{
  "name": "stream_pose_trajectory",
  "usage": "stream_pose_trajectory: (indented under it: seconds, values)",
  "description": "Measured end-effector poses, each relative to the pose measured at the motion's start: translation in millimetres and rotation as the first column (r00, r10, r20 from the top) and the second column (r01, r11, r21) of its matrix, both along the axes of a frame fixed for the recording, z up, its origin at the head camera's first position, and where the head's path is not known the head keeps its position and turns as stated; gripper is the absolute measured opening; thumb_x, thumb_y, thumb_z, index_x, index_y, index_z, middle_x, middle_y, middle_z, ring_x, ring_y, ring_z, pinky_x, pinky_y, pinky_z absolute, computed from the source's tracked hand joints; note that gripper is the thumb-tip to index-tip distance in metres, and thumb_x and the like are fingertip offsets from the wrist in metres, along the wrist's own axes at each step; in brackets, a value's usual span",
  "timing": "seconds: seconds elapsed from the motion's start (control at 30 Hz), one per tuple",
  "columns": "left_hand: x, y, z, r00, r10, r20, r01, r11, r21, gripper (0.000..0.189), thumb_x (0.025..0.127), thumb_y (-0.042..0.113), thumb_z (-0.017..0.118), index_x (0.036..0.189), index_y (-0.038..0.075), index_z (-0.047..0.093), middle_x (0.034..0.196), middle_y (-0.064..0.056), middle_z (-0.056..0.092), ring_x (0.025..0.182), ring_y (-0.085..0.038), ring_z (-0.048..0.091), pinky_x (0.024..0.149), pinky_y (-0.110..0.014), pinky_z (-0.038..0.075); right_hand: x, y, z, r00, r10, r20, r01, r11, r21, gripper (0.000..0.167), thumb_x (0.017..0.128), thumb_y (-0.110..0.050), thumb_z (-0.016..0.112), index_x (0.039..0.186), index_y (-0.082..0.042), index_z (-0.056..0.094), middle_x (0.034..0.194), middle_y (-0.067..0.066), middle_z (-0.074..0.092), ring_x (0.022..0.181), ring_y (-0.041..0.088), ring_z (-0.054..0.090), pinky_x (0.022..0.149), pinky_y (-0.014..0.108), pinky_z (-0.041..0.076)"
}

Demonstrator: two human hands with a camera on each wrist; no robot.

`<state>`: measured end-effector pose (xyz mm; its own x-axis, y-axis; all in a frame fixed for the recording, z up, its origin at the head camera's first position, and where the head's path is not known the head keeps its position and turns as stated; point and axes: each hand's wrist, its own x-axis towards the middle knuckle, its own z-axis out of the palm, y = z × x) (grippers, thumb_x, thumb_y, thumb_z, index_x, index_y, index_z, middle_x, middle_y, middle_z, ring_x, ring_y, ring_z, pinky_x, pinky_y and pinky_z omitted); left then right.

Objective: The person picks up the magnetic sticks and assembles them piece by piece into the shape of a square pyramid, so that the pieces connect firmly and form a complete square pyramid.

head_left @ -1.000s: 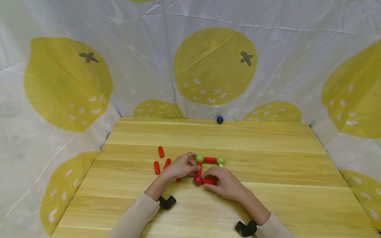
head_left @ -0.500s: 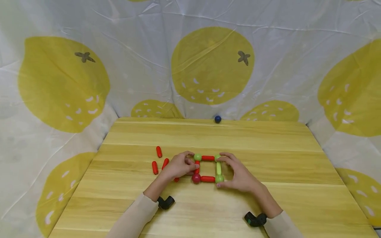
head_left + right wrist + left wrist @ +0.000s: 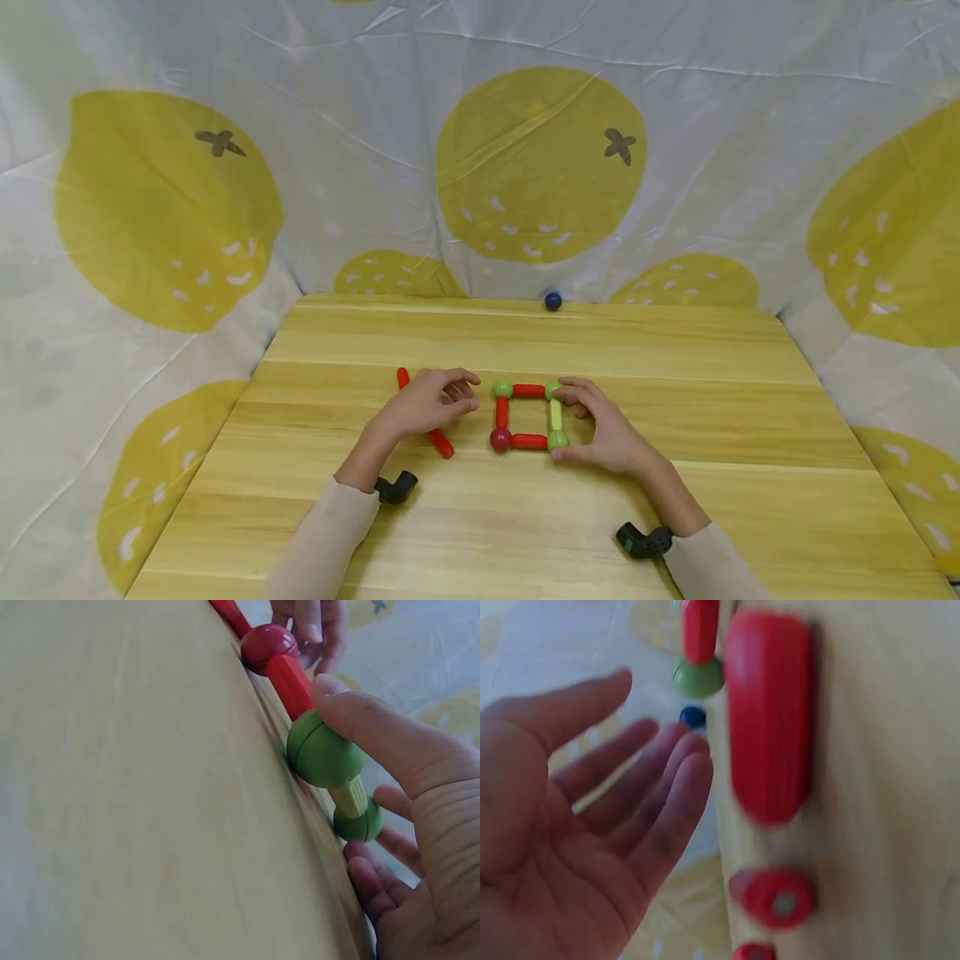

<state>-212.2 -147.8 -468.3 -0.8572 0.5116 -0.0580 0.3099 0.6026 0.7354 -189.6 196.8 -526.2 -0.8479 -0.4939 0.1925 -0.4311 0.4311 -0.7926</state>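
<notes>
A square of magnetic rods and balls lies on the table, with red rods on three sides and a yellow-green rod on the right. Its corners are a dark red ball and three green balls. My right hand holds the square's right side, thumb against the near green ball and fingers at the far one. Left of the square, my left hand hovers over loose red rods, fingers loosely bent and holding nothing. It hides some of those rods in the head view.
A dark blue ball sits at the far edge of the wooden table. Behind and beside the table hangs a pale cloth with a lemon print. Both wrists carry black camera mounts.
My left hand has let go of the square's left rod and moved left over the loose rods. My right hand has shifted from the near rod to the right side. The square slid slightly away.
</notes>
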Motion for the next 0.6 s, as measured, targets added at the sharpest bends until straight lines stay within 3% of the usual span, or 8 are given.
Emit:
stream_pose_trajectory:
  seconds: [0.13,0.23,0.37,0.47,0.6]
  values:
    - [-2.1,-18.7,9.0,0.991,-0.129,-0.017,0.128,0.990,-0.060,0.046,0.092,0.032,0.080,0.130,0.009,0.069,0.115,-0.001,0.073,0.107,-0.021,0.067,0.097,-0.041,0.057,-3.9,1.0,-1.2,1.000,-0.021,0.005,0.021,1.000,0.012,0.092,0.069,-0.043,0.097,0.146,-0.018,0.054,0.158,-0.001,0.041,0.115,0.020,0.054,0.089,0.026,0.046]
    - [-0.4,-27.5,13.0,0.981,-0.195,0.000,0.194,0.975,-0.111,0.056,0.080,0.033,0.091,0.127,0.011,0.070,0.123,-0.003,0.071,0.114,-0.026,0.065,0.102,-0.048,0.053,-7.3,0.4,-2.1,0.999,-0.036,0.016,0.036,0.999,0.020,0.092,0.068,-0.044,0.097,0.146,-0.021,0.054,0.157,-0.005,0.041,0.110,0.018,0.054,0.084,0.025,0.046]
    - [2.7,-30.4,13.8,0.968,-0.242,0.065,0.250,0.953,-0.168,0.059,0.069,0.033,0.098,0.120,0.016,0.073,0.121,0.002,0.070,0.116,-0.023,0.062,0.104,-0.047,0.051,-11.4,-0.7,-2.7,0.999,-0.034,0.008,0.034,0.999,0.004,0.090,0.069,-0.043,0.097,0.145,-0.019,0.055,0.158,-0.003,0.041,0.111,0.020,0.055,0.081,0.026,0.047]
    - [4.6,-29.1,11.4,0.963,-0.244,0.113,0.263,0.943,-0.203,0.051,0.068,0.031,0.098,0.113,0.022,0.076,0.117,0.008,0.068,0.112,-0.017,0.060,0.100,-0.041,0.053,-13.9,0.0,-4.0,1.000,-0.025,0.007,0.025,1.000,-0.013,0.090,0.069,-0.041,0.097,0.145,-0.018,0.055,0.159,0.000,0.040,0.115,0.021,0.056,0.081,0.026,0.049]
    - [4.7,-27.9,7.2,0.960,-0.255,0.120,0.275,0.937,-0.214,0.039,0.071,0.023,0.097,0.104,0.026,0.077,0.111,0.012,0.067,0.107,-0.016,0.059,0.094,-0.038,0.054,-17.1,2.4,-7.4,0.999,-0.023,0.027,0.023,1.000,-0.006,0.091,0.069,-0.043,0.097,0.147,-0.021,0.053,0.161,-0.002,0.038,0.117,0.019,0.056,0.082,0.025,0.050]
